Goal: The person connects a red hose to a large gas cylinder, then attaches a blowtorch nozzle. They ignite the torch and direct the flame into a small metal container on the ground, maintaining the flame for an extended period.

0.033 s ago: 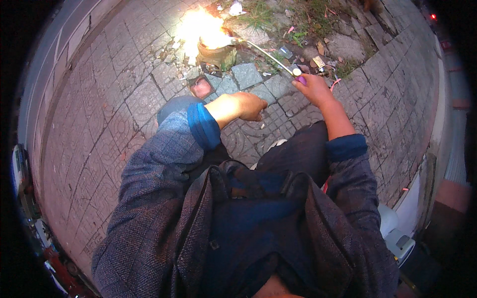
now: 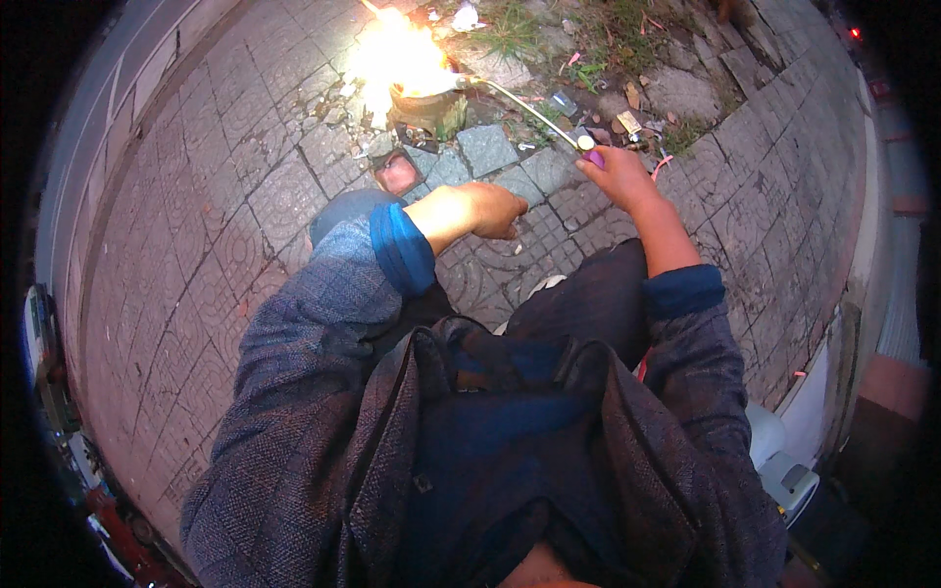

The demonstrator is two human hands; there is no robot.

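Note:
My right hand (image 2: 619, 178) is closed round the purple end of a thin metal rod (image 2: 531, 112) with a round whitish knob (image 2: 585, 143) beside the fingers. From there the rod slants up and left to bright flames (image 2: 397, 64). These burn on and beside a brown, stump-like block (image 2: 427, 110); their glare hides the rod's tip. My left hand (image 2: 480, 209) hangs over the paving past my left knee, its back up. Its fingers are curled together and point right and down; the palm side is hidden.
Below the block lie loose grey paving pieces (image 2: 487, 149) and a reddish square piece (image 2: 397, 173). Litter, such as a small yellowish packet (image 2: 628, 122), and grass (image 2: 510, 29) lie behind the rod. A road (image 2: 74, 147) runs along the left; a whitish container (image 2: 784, 475) stands at lower right.
The flames have shifted shape slightly, with a small tongue now at the top. My hands and the rod have not visibly moved.

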